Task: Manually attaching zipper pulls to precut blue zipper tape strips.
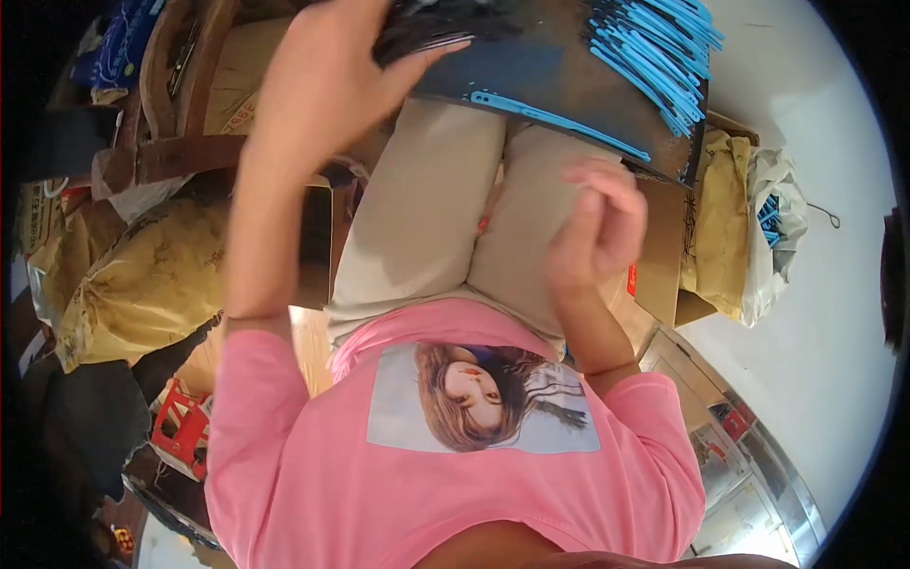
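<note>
My left hand (327, 81) reaches over the far left of the dark work board (531, 71). Its thumb stretches out, apart from the palm, beside a heap of shiny black pieces (445, 21); the other fingers run out of the picture. Above my right thigh hangs my right hand (602, 228), blurred, its fingers curled in toward the thumb. What it holds, if anything, cannot be made out. A single thin light-blue strip (559, 125) with a slotted end lies along the board's near edge, closest to my right hand. Many similar blue strips (659, 62) are piled at the far right.
Right of the board stand a cardboard box (664, 251), a brown paper sack (718, 223) and a white bag (770, 256) with blue pieces inside. On the left are a wooden chair frame (180, 156), a large yellow-brown sack (156, 275) and a red plastic crate (180, 427).
</note>
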